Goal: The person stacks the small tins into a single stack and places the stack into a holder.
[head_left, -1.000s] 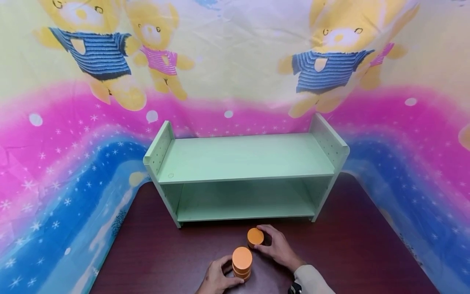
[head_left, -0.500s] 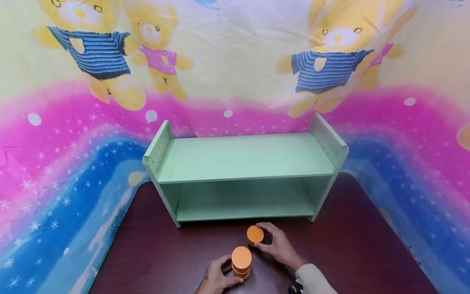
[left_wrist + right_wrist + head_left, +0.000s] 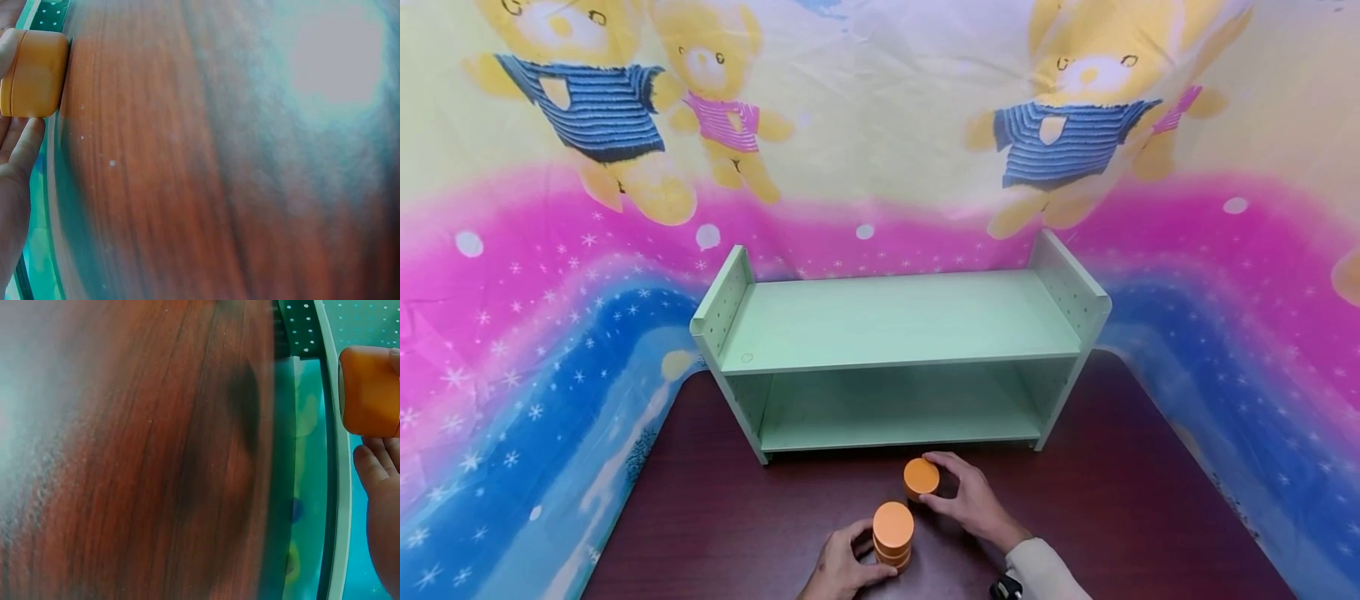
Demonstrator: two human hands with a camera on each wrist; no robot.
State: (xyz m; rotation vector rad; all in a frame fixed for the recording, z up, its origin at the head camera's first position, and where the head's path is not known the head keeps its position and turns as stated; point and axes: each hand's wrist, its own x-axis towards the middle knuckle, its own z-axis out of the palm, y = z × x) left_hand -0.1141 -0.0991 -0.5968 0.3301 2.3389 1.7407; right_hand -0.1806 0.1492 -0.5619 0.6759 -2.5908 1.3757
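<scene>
- Where grain streaks the glossy counter (image 3: 722, 533), the left hand (image 3: 839, 563) curls snugly round a seamed orange cylinder (image 3: 893, 527).
- Farther forward, the right hand (image 3: 973, 503) pinches a smooth orange jar (image 3: 921, 477).

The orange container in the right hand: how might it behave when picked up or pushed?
The orange container seems stiff: the right hand holds it without a visible dent. Its round top and curved side suggest it might roll if laid over. Its smooth surface may be slippery.
</scene>
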